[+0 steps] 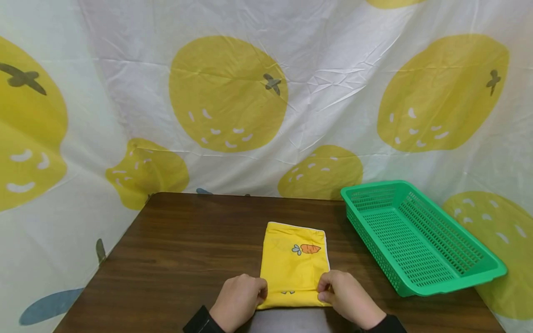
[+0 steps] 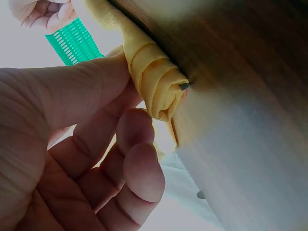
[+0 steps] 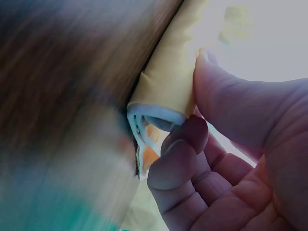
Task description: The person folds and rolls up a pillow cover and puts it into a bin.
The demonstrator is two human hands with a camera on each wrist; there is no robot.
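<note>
A yellow cloth (image 1: pixel 287 266) with a carrot print and white edging lies on the table in the head view, its near end rolled over into a band. My left hand (image 1: pixel 240 298) pinches the left end of this roll between thumb and fingers. In the left wrist view the rolled end (image 2: pixel 151 79) shows several layers of folds. At the opposite end my right hand (image 1: pixel 347 295) pinches the roll the same way. The right wrist view shows the white-edged layers (image 3: pixel 156 113) curling inside the roll, close against the table.
To the right stands a green plastic basket (image 1: pixel 401 289) with slotted walls, nothing inside it. The dark wooden table (image 1: pixel 187 249) reaches back to a white curtain (image 1: pixel 333 88) printed with yellow fruit. A grey patch (image 1: pixel 287 322) lies at the near side, below the cloth.
</note>
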